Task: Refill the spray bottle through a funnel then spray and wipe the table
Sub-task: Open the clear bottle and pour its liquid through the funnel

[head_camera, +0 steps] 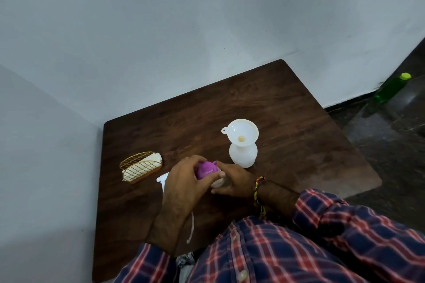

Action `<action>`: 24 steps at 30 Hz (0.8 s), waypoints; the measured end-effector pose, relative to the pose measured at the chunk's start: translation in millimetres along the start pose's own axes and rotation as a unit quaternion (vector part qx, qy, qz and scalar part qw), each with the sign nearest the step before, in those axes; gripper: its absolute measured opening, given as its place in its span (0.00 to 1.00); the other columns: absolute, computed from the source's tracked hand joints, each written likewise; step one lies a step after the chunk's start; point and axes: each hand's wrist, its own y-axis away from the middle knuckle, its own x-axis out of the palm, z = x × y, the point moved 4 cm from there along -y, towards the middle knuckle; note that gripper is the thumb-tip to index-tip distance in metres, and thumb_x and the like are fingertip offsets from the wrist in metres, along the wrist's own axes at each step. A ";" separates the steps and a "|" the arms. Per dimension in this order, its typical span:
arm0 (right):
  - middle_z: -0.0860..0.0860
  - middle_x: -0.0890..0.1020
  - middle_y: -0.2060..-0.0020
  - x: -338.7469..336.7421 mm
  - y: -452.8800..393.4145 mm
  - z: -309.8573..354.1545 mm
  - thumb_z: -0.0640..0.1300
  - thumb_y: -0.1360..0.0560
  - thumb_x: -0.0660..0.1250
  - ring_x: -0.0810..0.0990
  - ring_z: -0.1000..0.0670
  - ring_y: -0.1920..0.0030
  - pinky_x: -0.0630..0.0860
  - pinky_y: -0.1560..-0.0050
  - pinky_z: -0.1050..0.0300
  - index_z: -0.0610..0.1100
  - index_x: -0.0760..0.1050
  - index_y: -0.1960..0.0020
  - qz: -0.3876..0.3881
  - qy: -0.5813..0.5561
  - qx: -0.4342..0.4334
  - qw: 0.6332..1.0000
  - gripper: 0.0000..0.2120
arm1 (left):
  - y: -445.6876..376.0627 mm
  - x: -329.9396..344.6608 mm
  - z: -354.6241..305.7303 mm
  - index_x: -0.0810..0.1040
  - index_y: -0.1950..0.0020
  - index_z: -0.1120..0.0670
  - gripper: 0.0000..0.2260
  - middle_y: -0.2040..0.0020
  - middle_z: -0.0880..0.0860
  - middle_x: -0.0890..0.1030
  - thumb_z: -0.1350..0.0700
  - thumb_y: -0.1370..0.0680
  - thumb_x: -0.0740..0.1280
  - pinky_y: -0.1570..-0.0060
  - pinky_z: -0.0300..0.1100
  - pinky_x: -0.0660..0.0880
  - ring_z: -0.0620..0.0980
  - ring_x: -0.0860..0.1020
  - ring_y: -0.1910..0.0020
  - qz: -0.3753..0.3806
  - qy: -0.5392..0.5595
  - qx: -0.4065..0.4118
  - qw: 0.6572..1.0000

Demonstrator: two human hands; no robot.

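My left hand point(184, 179) and right hand point(232, 181) both grip the purple-capped refill bottle point(207, 170) above the tabletop point(299, 145). Just beyond, I see the white spray bottle point(243, 154) upright, funnel point(241, 133) seated in its neck.

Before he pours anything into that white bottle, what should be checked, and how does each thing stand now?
1. Funnel seated in the white bottle: ok.
2. White bottle upright on the table: ok.
3. Purple-capped bottle opened: cannot tell; the left hand covers the cap and the right hand holds the body.
4. Wiping tissues within reach in the gold wire holder: ok.
5. Spray head off and set aside on the table: ok, though mostly hidden behind the left hand.
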 end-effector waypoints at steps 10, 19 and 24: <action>0.48 0.81 0.41 -7.4 -2.9 -1.2 0.51 0.29 0.76 0.80 0.50 0.43 0.78 0.40 0.52 0.46 0.69 0.33 0.026 0.012 0.009 1.000 0.29 | -5.6 -2.6 -2.8 0.73 0.34 0.44 0.29 0.37 0.46 0.74 0.34 0.32 0.72 0.41 0.40 0.72 0.44 0.73 0.41 0.018 -0.041 0.010 0.999; 0.49 0.81 0.43 -10.7 -3.7 -3.5 0.51 0.29 0.75 0.81 0.50 0.44 0.79 0.41 0.50 0.46 0.71 0.34 0.037 0.019 0.029 0.999 0.27 | -9.5 -6.7 -3.3 0.76 0.40 0.46 0.32 0.46 0.45 0.81 0.28 0.37 0.68 0.53 0.33 0.73 0.42 0.78 0.52 0.023 -0.018 -0.033 0.999; 0.48 0.80 0.39 -13.2 -4.5 -5.0 0.49 0.29 0.76 0.79 0.50 0.40 0.75 0.37 0.57 0.46 0.70 0.32 0.041 0.005 0.027 0.999 0.29 | -10.8 -12.2 4.0 0.56 0.22 0.40 0.44 0.21 0.44 0.54 0.58 0.31 0.77 0.27 0.40 0.59 0.42 0.56 0.23 0.188 -0.031 0.150 0.970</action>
